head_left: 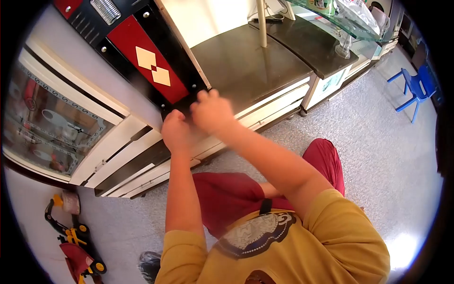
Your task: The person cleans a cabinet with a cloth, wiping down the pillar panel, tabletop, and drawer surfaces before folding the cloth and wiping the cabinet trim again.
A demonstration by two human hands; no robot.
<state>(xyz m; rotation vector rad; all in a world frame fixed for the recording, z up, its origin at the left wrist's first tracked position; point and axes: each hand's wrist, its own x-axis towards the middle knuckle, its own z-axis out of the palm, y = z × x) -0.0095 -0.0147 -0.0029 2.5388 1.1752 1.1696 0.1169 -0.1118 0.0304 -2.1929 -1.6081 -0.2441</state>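
Note:
A tall black and red panel (177, 87) with cream diamonds, round studs and a wooden side edge stands on the dark cabinet top. My left hand (176, 133) is closed in a fist at the panel's lower left corner. Close beside it, my right hand (213, 112) has its fingers curled near the lower right corner, slightly blurred by motion. What either hand pinches, if anything, is hidden by the fingers. I cannot tell whether the hands touch the panel.
The low dark-topped cabinet (246, 66) with white drawers runs to the right, below a glass shelf (331, 21). A glass-fronted cupboard (61, 123) stands left. A toy digger (78, 232) lies on the floor at lower left; a blue chair (414, 87) stands far right.

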